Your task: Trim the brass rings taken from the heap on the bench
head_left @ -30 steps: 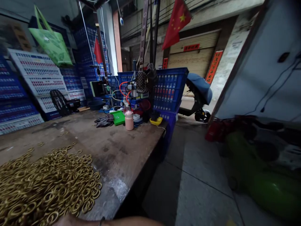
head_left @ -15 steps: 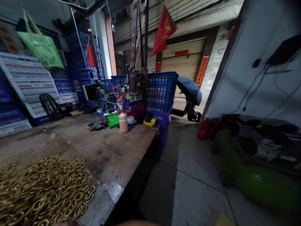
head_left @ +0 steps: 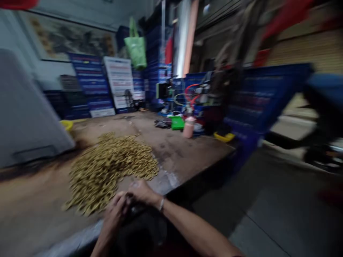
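Many brass-coloured rings [head_left: 107, 167] lie heaped on the worn table [head_left: 171, 150]. At the table's near edge, just in front of the heap, my left hand [head_left: 116, 208] and my right hand [head_left: 142, 191] are close together with fingers bent. Something small and dark shows between them, too blurred to make out. A bracelet [head_left: 161, 204] circles my right wrist.
A pink bottle [head_left: 189, 127], a green tray [head_left: 177, 122] and a yellow dish [head_left: 224, 137] stand toward the table's far right. A large grey panel [head_left: 29, 114] rises at the left. Blue crates [head_left: 257, 96] are stacked beyond the right edge.
The view has swung left, so the ring heap now sits nearer the middle and the grey panel shows. Both my hands and forearms have come into view at the table edge.
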### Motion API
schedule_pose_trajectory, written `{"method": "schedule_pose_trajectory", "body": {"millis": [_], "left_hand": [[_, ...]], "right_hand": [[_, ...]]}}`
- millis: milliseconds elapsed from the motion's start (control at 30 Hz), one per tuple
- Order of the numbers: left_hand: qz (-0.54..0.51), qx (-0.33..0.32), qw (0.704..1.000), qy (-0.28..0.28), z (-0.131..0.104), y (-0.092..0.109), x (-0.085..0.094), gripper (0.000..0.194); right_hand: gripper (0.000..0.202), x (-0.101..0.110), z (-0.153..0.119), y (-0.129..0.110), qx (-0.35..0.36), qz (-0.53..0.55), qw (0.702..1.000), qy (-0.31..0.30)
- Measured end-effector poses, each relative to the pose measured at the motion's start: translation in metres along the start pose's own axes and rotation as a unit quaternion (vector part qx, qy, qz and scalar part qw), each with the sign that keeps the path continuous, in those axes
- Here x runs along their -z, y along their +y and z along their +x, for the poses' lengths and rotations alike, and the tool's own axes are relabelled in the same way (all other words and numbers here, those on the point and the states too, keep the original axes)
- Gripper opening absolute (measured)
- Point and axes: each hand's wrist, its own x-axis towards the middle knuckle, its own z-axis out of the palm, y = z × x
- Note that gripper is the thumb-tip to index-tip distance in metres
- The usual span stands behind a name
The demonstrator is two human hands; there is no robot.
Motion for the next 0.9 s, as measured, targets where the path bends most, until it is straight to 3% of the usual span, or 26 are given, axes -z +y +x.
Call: {"method": "schedule_pose_trajectory", "body": {"millis": [33, 133, 400, 500, 567, 733, 900], "left_hand": [[-0.016, 0.007, 1.000, 0.013, 0.000, -0.004, 0.001, 0.029], [-0.101, 0.002, 0.993, -0.053, -0.001, -0.012, 0.002, 0.030], [-0.155, -0.025, 0.987, -0.035, -0.009, -0.020, 0.002, 0.030], [-0.154, -0.034, 0.987, -0.027, -0.010, -0.020, 0.001, 0.030], [-0.135, -0.041, 0.990, -0.016, -0.011, -0.019, -0.001, 0.030], [-0.081, -0.050, 0.995, 0.010, -0.011, -0.015, -0.007, 0.031], [-0.038, -0.062, 0.997, 0.020, -0.008, -0.014, -0.011, 0.031]], "right_hand": [[0.016, -0.001, 0.000, 0.002, -0.007, 0.025, 0.999, -0.019], [0.010, -0.004, 0.001, 0.008, -0.093, 0.162, 0.982, -0.023], [0.022, -0.008, -0.002, 0.015, -0.106, 0.222, 0.967, -0.064], [0.020, -0.007, -0.001, 0.023, -0.082, 0.165, 0.983, -0.015], [0.018, -0.004, -0.004, 0.027, -0.024, 0.090, 0.996, -0.001], [0.016, 0.004, -0.017, 0.028, 0.115, -0.056, 0.989, -0.069], [0.023, 0.006, -0.020, 0.029, 0.124, -0.095, 0.985, -0.079]]}}
